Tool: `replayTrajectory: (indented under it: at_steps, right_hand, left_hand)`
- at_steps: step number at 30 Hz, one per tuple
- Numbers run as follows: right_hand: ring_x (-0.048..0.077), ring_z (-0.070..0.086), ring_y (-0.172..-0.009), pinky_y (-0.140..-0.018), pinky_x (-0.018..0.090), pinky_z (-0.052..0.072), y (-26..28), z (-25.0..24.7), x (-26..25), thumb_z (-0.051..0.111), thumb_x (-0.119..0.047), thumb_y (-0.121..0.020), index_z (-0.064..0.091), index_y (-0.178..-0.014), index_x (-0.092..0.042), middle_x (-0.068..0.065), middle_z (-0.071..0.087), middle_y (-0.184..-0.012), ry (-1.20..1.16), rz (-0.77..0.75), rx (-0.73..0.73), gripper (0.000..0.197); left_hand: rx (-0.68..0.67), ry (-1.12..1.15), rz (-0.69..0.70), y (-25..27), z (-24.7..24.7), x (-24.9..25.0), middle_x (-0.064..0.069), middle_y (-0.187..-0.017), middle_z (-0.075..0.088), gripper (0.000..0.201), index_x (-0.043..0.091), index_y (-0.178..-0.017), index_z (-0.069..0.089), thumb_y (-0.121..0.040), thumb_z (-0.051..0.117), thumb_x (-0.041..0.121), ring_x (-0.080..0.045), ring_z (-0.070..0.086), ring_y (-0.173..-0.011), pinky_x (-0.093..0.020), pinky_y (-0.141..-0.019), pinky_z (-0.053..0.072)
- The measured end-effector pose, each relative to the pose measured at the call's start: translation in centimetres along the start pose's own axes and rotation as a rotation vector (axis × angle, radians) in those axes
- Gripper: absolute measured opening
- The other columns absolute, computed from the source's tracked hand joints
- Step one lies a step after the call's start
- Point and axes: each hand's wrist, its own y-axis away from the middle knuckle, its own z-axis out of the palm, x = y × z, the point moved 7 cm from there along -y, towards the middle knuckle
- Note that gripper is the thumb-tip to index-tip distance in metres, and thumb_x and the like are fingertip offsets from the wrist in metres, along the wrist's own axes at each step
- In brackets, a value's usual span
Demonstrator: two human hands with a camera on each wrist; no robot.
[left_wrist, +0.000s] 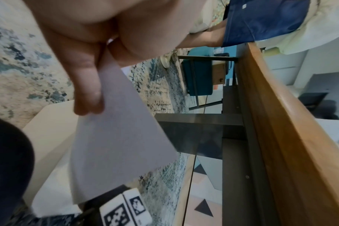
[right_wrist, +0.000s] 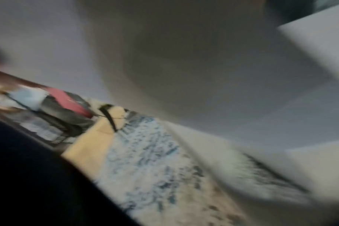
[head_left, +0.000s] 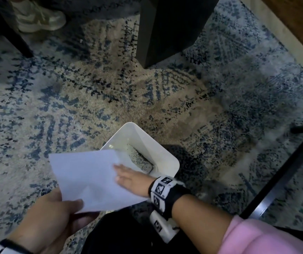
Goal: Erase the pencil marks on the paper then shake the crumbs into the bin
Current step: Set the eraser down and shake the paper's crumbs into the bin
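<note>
A white sheet of paper [head_left: 86,173] hangs tilted over the near-left part of a white rectangular bin [head_left: 128,128] that stands on the rug. My left hand [head_left: 81,208] pinches the sheet's near corner, thumb on top and fingers beneath. The left wrist view shows this grip, with the paper [left_wrist: 116,130] hanging over the bin [left_wrist: 48,137]. My right hand [head_left: 125,177] lies on the sheet's right edge with straight fingers, above the bin's opening. A speckled grey patch shows at the bin's bottom. The right wrist view is smeared by motion. No pencil marks show on the paper.
A patterned blue and beige rug [head_left: 110,88] covers the floor. A thick dark table leg [head_left: 165,30] stands beyond the bin. A black metal chair leg [head_left: 279,180] slants at the right. A pale shoe [head_left: 40,19] sits at the far left. My dark-trousered knee [head_left: 119,233] is just below the paper.
</note>
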Motion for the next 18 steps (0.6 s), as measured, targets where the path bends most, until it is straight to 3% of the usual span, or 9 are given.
replayTrajectory:
  at_steps: [2, 3, 5, 6, 9, 11, 14, 16, 18]
  right_hand:
    - [0.032, 0.025, -0.141, -0.112, 0.034, 0.023, 0.2, -1.8, 4.6, 0.024, -0.027, -0.105, 0.019, -0.15, -0.009, 0.017, 0.019, -0.156, 0.001, 0.302, 0.072, 0.049]
    - [0.033, 0.029, -0.139, -0.11, 0.035, 0.028, 0.3, -2.7, 6.0, 0.026, -0.031, -0.104, 0.017, -0.151, -0.01, 0.016, 0.022, -0.155, -0.002, 0.393, 0.113, 0.052]
    - [0.029, 0.02, -0.143, -0.112, 0.035, 0.024, -0.2, -3.9, 5.9, 0.031, -0.033, -0.102, 0.009, -0.152, -0.013, 0.01, 0.01, -0.159, -0.015, 0.355, 0.218, 0.058]
    - [0.026, 0.011, -0.146, -0.115, 0.035, 0.018, -0.6, -4.2, 4.7, 0.034, -0.034, -0.102, 0.005, -0.152, -0.016, 0.006, 0.001, -0.16, -0.02, 0.268, 0.266, 0.061]
    - [0.014, -0.009, -0.145, -0.118, 0.033, 0.0, -2.1, -3.2, 0.3, 0.038, -0.041, -0.099, -0.001, -0.152, -0.024, -0.003, -0.009, -0.159, -0.038, -0.015, 0.266, 0.068]
    - [0.012, -0.006, -0.145, -0.116, 0.03, -0.001, -2.9, -1.8, 0.1, 0.033, -0.042, -0.1, 0.0, -0.151, -0.023, -0.004, -0.007, -0.159, -0.07, -0.062, 0.157, 0.064]
    - [0.025, 0.022, -0.143, -0.113, 0.028, 0.016, -3.3, -1.0, 4.9, 0.027, -0.041, -0.102, 0.02, -0.15, -0.011, 0.009, 0.018, -0.158, -0.008, 0.238, -0.003, 0.057]
    - [0.033, 0.035, -0.135, -0.109, 0.034, 0.028, -2.9, -2.6, 6.8, 0.033, -0.039, -0.1, 0.029, -0.145, -0.005, 0.016, 0.028, -0.153, 0.088, 0.423, 0.068, 0.056]
    - [0.03, 0.023, -0.142, -0.111, 0.033, 0.022, -2.6, -4.0, 4.3, 0.039, -0.032, -0.099, 0.014, -0.149, -0.005, 0.012, 0.013, -0.158, 0.117, 0.305, 0.219, 0.062]
  left_hand:
    - [0.01, -0.02, 0.014, 0.2, -0.5, 0.3, -0.006, -0.086, 0.063, 0.039, 0.011, -0.108, 0.051, -0.085, 0.035, -0.017, -0.027, 0.058, -0.074, -0.033, -0.047, 0.057]
    - [0.009, -0.009, 0.015, 0.1, -0.9, 0.4, -0.004, -0.086, 0.062, 0.041, 0.013, -0.109, 0.05, -0.086, 0.035, -0.017, -0.027, 0.058, -0.075, -0.036, -0.06, 0.057]
    - [0.004, 0.011, -0.006, -0.1, -1.5, 0.4, -0.003, -0.088, 0.062, 0.046, 0.016, -0.113, 0.049, -0.086, 0.034, -0.018, -0.029, 0.058, -0.076, -0.042, -0.083, 0.045]
    - [0.001, 0.004, -0.011, -0.2, -1.6, 0.4, -0.003, -0.089, 0.062, 0.048, 0.018, -0.114, 0.049, -0.086, 0.034, -0.018, -0.03, 0.058, -0.077, -0.044, -0.087, 0.041]
    - [-0.002, -0.012, 0.01, -0.5, -1.6, 0.7, -0.002, -0.09, 0.062, 0.049, 0.022, -0.11, 0.048, -0.086, 0.033, -0.018, -0.03, 0.058, -0.078, -0.044, -0.084, 0.042]
    - [-0.012, -0.007, 0.012, -0.3, -1.5, 0.8, 0.0, -0.091, 0.062, 0.05, 0.024, -0.107, 0.05, -0.086, 0.032, -0.018, -0.029, 0.058, -0.079, -0.043, -0.078, 0.047]
    - [-0.002, 0.01, 0.034, 0.2, -1.8, 1.0, -0.001, -0.09, 0.062, 0.051, 0.024, -0.092, 0.058, -0.084, 0.032, -0.019, -0.031, 0.058, -0.077, -0.045, -0.055, 0.055]
    - [-0.01, -0.006, 0.029, 0.1, -2.1, 0.9, -0.005, -0.092, 0.063, 0.05, 0.022, -0.094, 0.059, -0.084, 0.032, -0.02, -0.031, 0.059, -0.079, -0.048, -0.065, 0.053]
    - [-0.013, -0.018, -0.002, -0.2, -1.9, 0.9, -0.007, -0.1, 0.064, 0.049, 0.019, -0.108, 0.054, -0.085, 0.033, -0.018, -0.032, 0.06, -0.085, -0.047, -0.08, 0.048]
